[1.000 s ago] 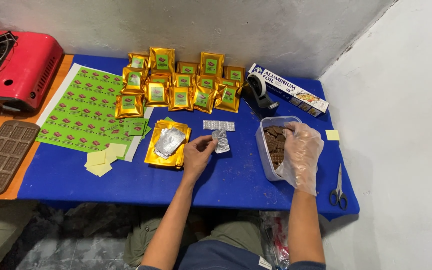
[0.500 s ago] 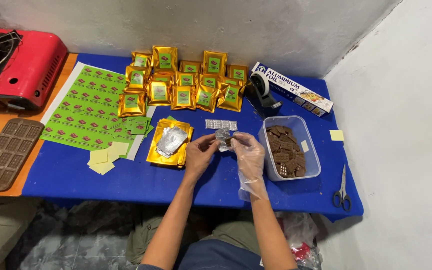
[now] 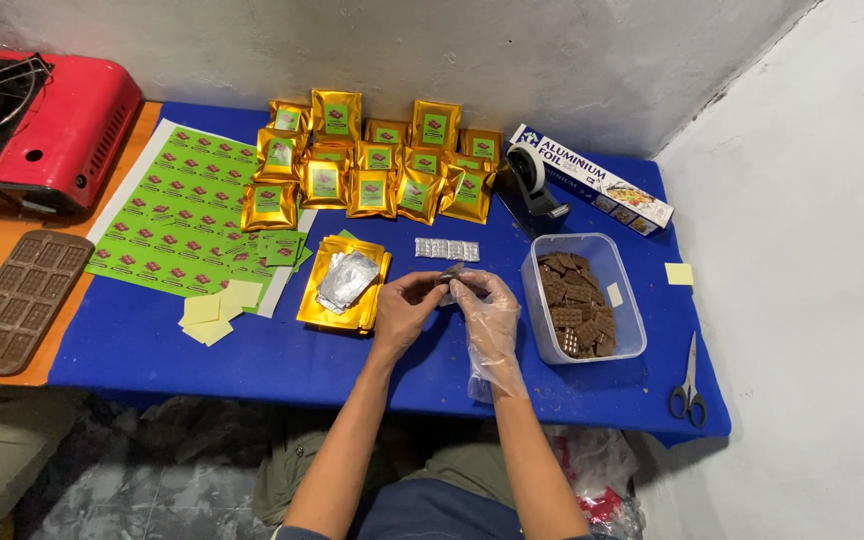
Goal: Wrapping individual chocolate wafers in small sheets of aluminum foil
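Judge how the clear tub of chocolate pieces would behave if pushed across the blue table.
The clear tub looks thin-walled and nearly full of chocolate pieces, so it is probably heavy for its size. It sits low and wide, so it would likely slide, not tip.

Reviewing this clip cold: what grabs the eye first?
The cluster of gold pouches with green labels at the back of the blue table stands out most. At centre, the left hand and plastic-gloved right hand pinch a small foil-wrapped piece, beside a clear tub of chocolate pieces.
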